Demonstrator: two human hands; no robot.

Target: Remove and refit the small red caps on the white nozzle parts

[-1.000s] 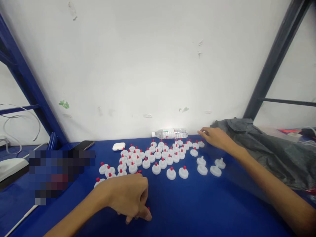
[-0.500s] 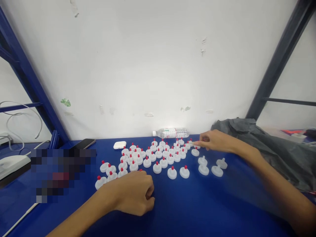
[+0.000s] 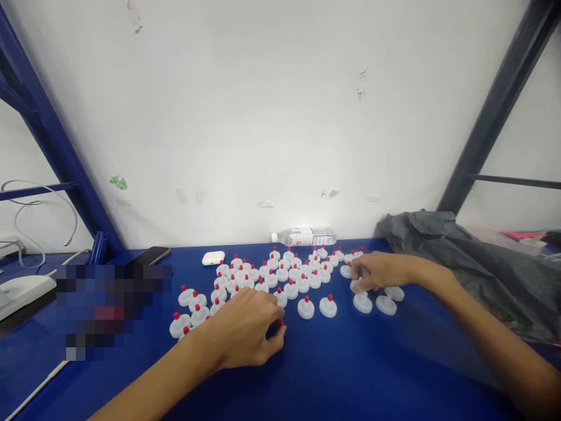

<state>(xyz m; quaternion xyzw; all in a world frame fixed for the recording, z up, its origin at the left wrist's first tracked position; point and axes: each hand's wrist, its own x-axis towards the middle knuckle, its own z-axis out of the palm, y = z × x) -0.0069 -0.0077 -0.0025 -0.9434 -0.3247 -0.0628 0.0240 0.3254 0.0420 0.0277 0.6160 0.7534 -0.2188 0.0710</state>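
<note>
My left hand (image 3: pixel 245 327) is closed in a pinch low in the middle of the view, and a small red cap (image 3: pixel 281 323) shows between thumb and forefinger. Over on the right, the fingers of my right hand (image 3: pixel 381 270) close at the nozzle of an uncapped white nozzle lid (image 3: pixel 363 303). Another uncapped white lid lies partly behind those fingers. Beside them sits one more bare white lid (image 3: pixel 386 305). Many white nozzle lids with red caps stand grouped across the table, among them a capped lid (image 3: pixel 305 308) between my hands. My left hand hides some.
A clear plastic bottle (image 3: pixel 304 236) lies along the wall. A white earbud case (image 3: pixel 213 258) and a black phone (image 3: pixel 153 255) rest at the back left. Dark grey sheeting (image 3: pixel 447 263) covers the right side of the blue table (image 3: pixel 324 374). Cables run along the left.
My right hand has moved from the back row toward me, to the uncapped lids, leaving red-capped lids at the back. My left hand has shifted slightly right, and a red cap now shows in its fingers.
</note>
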